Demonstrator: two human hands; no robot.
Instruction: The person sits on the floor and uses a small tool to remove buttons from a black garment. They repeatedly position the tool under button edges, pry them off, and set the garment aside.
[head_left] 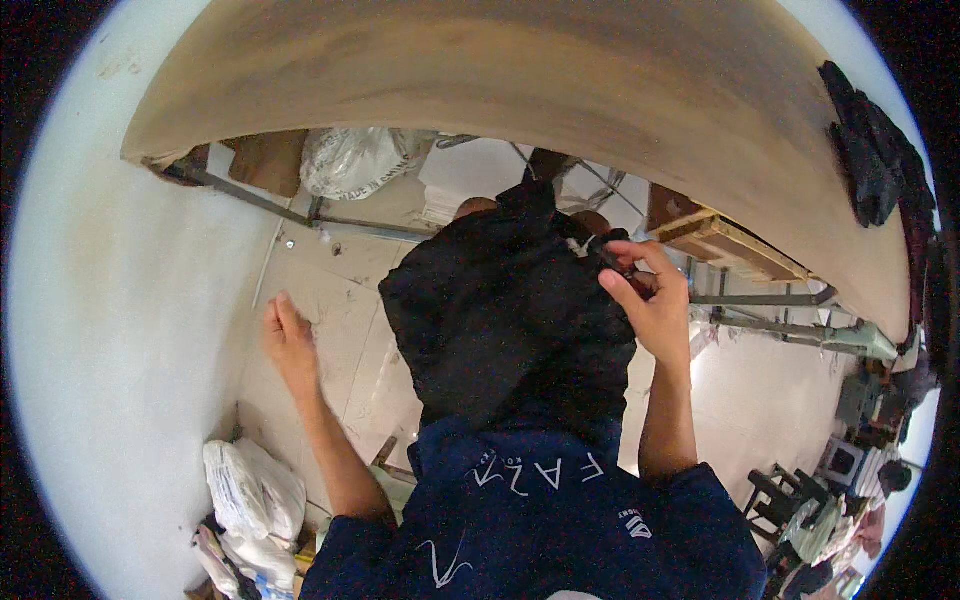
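Observation:
A black cloth garment (505,320) lies bunched over my lap, its far end narrowing between my knees. At its right edge my right hand (652,290) is closed, thumb and fingers pinching a dark part of the cloth. A small whitish bit (578,246) shows on the fabric beside those fingertips. My left hand (290,340) is raised out to the left, apart from the garment. Its thumb and fingers are drawn together. Whether something thin is between them is too small to make out.
A brown-topped table (480,70) curves across the far side, with metal bars and a wooden crate (735,245) beneath. Black cloth pieces (865,150) lie on its right end. White bags (255,490) stand at lower left; a black stool (785,495) and clutter are at lower right.

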